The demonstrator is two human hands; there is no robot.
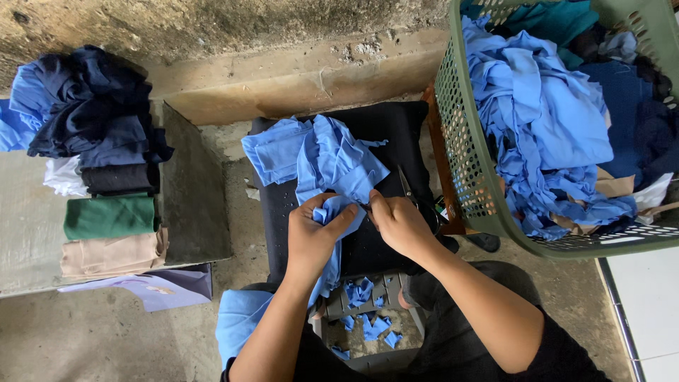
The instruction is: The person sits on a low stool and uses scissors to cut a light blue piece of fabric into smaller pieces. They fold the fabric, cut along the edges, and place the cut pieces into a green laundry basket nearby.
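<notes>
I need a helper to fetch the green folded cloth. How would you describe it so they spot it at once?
Look at the stack of folded cloths on the grey slab at the left. The green folded cloth lies between a black one and a beige one, the only green piece there.

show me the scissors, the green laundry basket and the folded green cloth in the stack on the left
scissors (406, 185), head view, on the dark blades.
green laundry basket (460, 148), head view, on its perforated side wall.
folded green cloth (109, 216), head view, on its middle.

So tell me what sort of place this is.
Probably a small home sewing or fabric-scrap workspace on a bare concrete floor: a basket heaped with cloth, folded fabric stacked at the side, and both hands trimming blue cloth with scissors.
</notes>
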